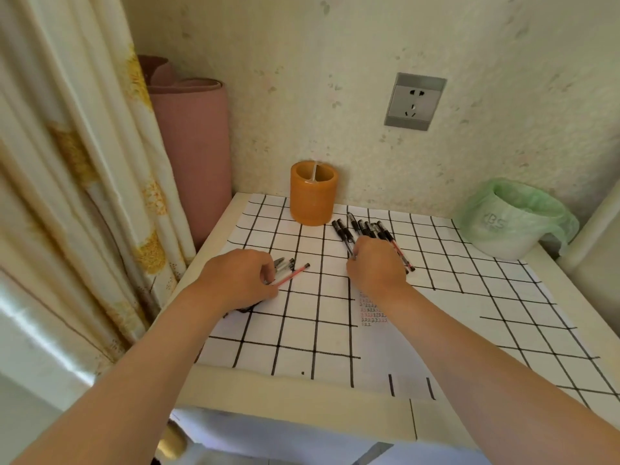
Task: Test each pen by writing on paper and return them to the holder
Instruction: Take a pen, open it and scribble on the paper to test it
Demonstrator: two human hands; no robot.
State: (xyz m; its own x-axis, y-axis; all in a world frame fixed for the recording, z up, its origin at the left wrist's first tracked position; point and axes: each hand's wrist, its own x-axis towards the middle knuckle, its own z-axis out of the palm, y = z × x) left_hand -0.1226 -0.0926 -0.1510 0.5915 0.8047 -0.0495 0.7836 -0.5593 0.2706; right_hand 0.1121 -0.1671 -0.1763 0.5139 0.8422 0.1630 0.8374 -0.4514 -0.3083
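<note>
Pinching down at the left edge of the loose row, the fingers of the right hand (375, 263) were curled, with thumb and forefinger closed on the near end of one black pen (345, 238). The back of the hand hid the other fingertips from where I stood. That pen's long axis ran away from the person and a little left, toward the wall. The rest of the row of pens (372, 229) lay side by side just beside it, fanned the same way and partly under the hand.

The left hand (241, 280) gripped a bundle of pens (285, 265), a red one among them, with the tips pointing right. The paper (372, 312) with its small test marks lay on the surface just nearer than the right wrist, so I judged the pen needed drawing back toward the person. The orange holder (313, 193) stood upright beyond the two hands, close to the row's far left end, and no pen showed in it.
</note>
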